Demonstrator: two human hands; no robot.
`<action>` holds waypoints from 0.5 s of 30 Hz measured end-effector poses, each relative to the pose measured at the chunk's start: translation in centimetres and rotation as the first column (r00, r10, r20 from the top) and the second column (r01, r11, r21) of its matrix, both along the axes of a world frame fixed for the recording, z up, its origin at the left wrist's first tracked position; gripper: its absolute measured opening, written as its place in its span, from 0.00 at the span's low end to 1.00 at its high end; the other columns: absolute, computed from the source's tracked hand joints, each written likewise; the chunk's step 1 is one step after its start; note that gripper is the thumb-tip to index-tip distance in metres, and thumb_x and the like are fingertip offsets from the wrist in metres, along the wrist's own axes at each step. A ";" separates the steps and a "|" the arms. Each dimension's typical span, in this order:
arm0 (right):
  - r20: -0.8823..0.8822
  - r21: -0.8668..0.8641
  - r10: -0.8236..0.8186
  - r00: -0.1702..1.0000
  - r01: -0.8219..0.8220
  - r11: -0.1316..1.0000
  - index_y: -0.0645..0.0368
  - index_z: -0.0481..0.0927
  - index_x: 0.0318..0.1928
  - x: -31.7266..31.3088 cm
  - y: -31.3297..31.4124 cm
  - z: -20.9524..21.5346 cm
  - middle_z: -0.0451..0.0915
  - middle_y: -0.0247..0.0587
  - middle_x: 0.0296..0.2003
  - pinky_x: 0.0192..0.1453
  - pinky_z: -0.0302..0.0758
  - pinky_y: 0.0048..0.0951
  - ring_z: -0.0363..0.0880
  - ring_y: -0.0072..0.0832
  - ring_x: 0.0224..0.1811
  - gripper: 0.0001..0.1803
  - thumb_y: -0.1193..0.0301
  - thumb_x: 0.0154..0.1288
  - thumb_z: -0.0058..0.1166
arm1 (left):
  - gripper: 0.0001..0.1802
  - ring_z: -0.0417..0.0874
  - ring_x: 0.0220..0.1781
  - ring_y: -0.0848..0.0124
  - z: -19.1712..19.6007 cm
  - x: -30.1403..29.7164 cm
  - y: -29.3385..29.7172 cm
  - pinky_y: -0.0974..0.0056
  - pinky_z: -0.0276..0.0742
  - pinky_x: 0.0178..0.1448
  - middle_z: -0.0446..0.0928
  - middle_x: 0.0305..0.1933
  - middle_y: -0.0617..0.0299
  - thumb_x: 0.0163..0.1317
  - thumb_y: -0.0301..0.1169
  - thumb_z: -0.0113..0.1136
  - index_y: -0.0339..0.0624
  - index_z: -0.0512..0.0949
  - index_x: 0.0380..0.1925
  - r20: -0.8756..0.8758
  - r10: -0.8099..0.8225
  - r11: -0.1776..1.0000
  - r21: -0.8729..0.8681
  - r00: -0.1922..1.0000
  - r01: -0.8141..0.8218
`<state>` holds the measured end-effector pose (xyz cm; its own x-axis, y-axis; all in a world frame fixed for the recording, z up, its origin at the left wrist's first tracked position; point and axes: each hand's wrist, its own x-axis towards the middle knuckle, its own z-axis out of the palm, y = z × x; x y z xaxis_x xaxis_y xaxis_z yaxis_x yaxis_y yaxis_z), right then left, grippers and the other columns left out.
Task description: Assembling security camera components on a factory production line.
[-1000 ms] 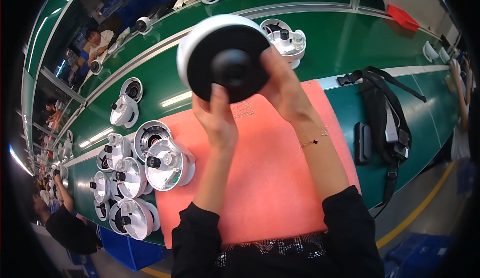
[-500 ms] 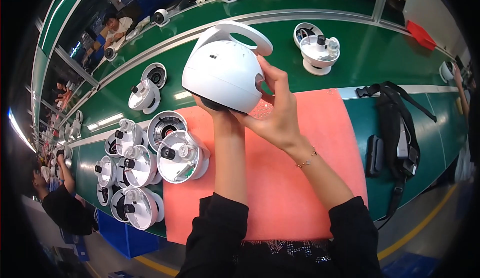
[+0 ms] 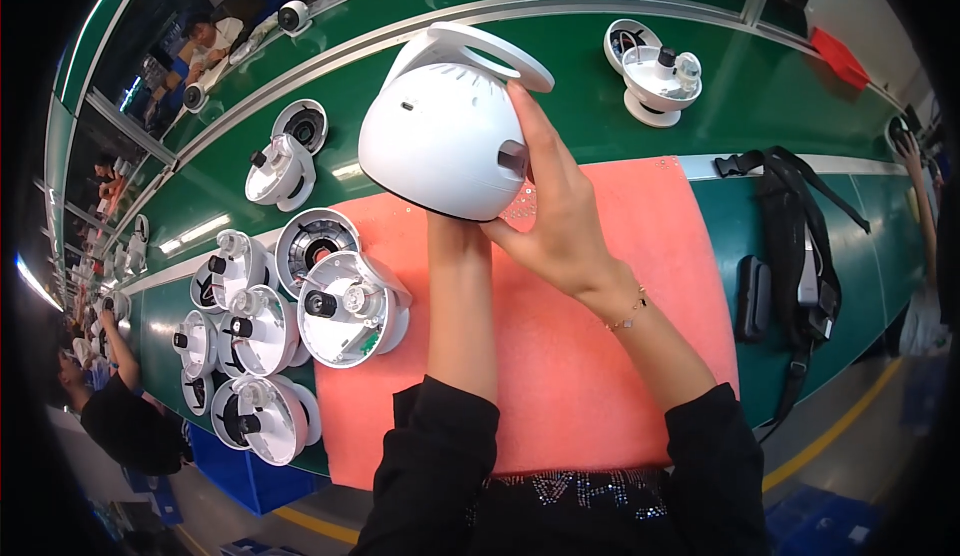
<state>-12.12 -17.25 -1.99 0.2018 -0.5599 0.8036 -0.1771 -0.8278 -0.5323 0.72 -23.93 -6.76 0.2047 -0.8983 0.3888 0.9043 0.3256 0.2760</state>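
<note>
Right hand (image 3: 560,226) has a clenched grip on the white dome housing (image 3: 440,141), fingers along its side; left hand (image 3: 455,228) is mostly hidden beneath it, apparently cupping the base, so we cannot tell its grip. The housing is held in the air above the orange mat (image 3: 600,356). We judge it best kept over the mat, supported from below while turning, clear of the open assemblies (image 3: 350,306) left of the mat.

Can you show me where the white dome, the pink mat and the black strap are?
white dome (image 3: 440,146), head view, on its rounded shell.
pink mat (image 3: 570,376), head view, on a bare stretch.
black strap (image 3: 800,216), head view, on its upper loop.
</note>
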 end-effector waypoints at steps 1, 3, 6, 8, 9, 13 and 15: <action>-0.032 0.006 -0.025 0.999 0.026 1.000 0.57 0.53 0.64 -0.5 -0.2 -0.3 0.60 0.55 0.59 0.53 0.72 0.33 0.67 0.47 0.55 0.52 0.80 0.33 0.63 | 0.32 0.73 0.51 0.54 -0.5 -0.6 -0.4 0.52 0.75 0.50 0.69 0.52 0.51 0.60 0.54 0.33 0.42 0.63 0.54 -0.017 -0.023 1.000 0.002 1.000 0.023; -0.050 0.006 -0.050 0.997 0.050 0.999 0.58 0.54 0.63 -1.0 -0.4 -0.7 0.60 0.55 0.59 0.51 0.73 0.34 0.68 0.47 0.54 0.51 0.80 0.32 0.62 | 0.32 0.73 0.51 0.54 -0.9 -1.3 -0.8 0.52 0.75 0.50 0.69 0.52 0.51 0.60 0.54 0.32 0.41 0.63 0.55 -0.044 -0.057 0.998 -0.002 0.997 0.057; -0.062 0.007 -0.068 0.996 0.068 0.998 0.57 0.54 0.63 -1.3 -0.6 -0.6 0.62 0.54 0.58 0.49 0.75 0.31 0.69 0.44 0.54 0.51 0.80 0.33 0.63 | 0.32 0.73 0.51 0.54 -0.7 -1.7 -0.8 0.52 0.75 0.50 0.69 0.52 0.51 0.60 0.53 0.30 0.41 0.63 0.55 -0.074 -0.096 0.995 -0.018 0.993 0.094; -0.064 0.012 -0.068 0.996 0.069 0.998 0.57 0.53 0.64 -1.2 -0.7 -0.7 0.63 0.53 0.57 0.48 0.76 0.29 0.68 0.40 0.56 0.52 0.80 0.34 0.64 | 0.32 0.73 0.51 0.54 -0.5 -1.9 -0.7 0.52 0.75 0.50 0.69 0.52 0.51 0.61 0.53 0.29 0.41 0.63 0.55 -0.093 -0.117 0.993 -0.034 0.989 0.114; -0.029 0.111 -0.045 0.999 0.048 0.993 0.57 0.53 0.64 -1.2 -0.7 -0.6 0.64 0.52 0.57 0.47 0.76 0.29 0.68 0.39 0.56 0.51 0.79 0.35 0.64 | 0.32 0.73 0.51 0.54 -0.4 -2.0 -0.6 0.52 0.75 0.50 0.69 0.52 0.51 0.61 0.53 0.29 0.41 0.63 0.55 -0.103 -0.128 0.991 -0.043 0.986 0.124; 0.292 0.450 -0.024 0.956 -0.115 0.886 0.60 0.55 0.63 -3.1 -2.7 -0.2 0.67 0.43 0.53 0.51 0.73 0.27 0.68 0.30 0.54 0.45 0.73 0.44 0.65 | 0.35 0.68 0.58 0.58 3.5 -4.7 3.2 0.49 0.67 0.59 0.66 0.56 0.56 0.59 0.59 0.31 0.44 0.62 0.56 0.155 -0.051 0.948 0.318 0.987 -0.001; 0.449 0.597 0.109 0.887 -0.389 0.702 0.64 0.61 0.58 -5.4 -3.7 1.1 0.70 0.44 0.49 0.49 0.72 0.31 0.71 0.28 0.50 0.37 0.60 0.51 0.61 | 0.31 0.65 0.60 0.58 4.1 -5.0 3.3 0.44 0.65 0.59 0.62 0.59 0.54 0.59 0.52 0.43 0.47 0.57 0.58 0.332 -0.194 0.965 0.232 0.923 0.120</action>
<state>-17.56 -20.92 -0.90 0.1957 -0.9367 0.2904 0.2981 -0.2252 -0.9276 -4.28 -20.68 -2.65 -0.0608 -0.9748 0.2149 0.7727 0.0903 0.6283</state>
